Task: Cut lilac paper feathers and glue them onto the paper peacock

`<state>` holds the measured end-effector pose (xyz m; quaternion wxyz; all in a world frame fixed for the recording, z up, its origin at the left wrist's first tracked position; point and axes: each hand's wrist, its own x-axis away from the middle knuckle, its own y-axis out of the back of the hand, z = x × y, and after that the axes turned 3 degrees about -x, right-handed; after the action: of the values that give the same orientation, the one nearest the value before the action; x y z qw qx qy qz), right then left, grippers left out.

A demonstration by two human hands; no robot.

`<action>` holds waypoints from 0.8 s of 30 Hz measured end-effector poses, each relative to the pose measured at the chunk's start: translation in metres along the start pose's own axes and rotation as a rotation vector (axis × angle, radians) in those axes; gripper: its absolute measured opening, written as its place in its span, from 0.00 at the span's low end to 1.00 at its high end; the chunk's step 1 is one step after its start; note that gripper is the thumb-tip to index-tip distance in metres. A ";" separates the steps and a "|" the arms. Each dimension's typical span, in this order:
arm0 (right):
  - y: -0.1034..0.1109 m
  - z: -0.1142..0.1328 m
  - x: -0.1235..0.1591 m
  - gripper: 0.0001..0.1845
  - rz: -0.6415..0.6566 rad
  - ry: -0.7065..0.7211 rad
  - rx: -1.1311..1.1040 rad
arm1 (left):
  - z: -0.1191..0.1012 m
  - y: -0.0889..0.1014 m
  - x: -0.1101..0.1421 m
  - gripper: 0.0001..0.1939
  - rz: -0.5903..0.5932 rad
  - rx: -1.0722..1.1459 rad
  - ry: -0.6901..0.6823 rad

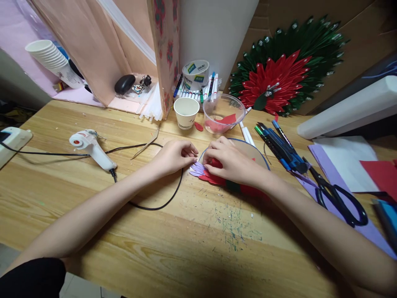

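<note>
My left hand (176,157) is closed, its thumb and fingers drawn together beside the left ends of some purple petals (198,169). What sits between those fingertips, if anything, is too small to make out. Over the other end of the petals, my right hand (228,161) has thumb and forefinger pinched on the purple piece. Red petals (212,179) lie under and beside it, partly covered by the hand. Beneath is a round tan disc (248,148) with a blue rim, its near part hidden by my right hand.
A white glue gun (93,149) lies left, its black cord looping near my left hand. Behind stand a paper cup (186,114) and a clear bowl (223,114) with red pieces. Markers (281,145) and black scissors (338,194) lie right. A red-green flower (279,78) leans behind.
</note>
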<state>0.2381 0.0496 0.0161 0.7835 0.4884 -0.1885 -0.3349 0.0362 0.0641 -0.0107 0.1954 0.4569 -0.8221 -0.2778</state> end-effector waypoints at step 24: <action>0.010 0.000 0.026 0.03 -0.164 -0.190 -0.060 | -0.017 0.012 -0.011 0.09 0.218 -0.475 -0.484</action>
<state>0.2601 0.0339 0.0238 0.7464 0.4446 -0.2110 -0.4480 0.0437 0.0734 0.0089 0.1242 0.2292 -0.8010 -0.5389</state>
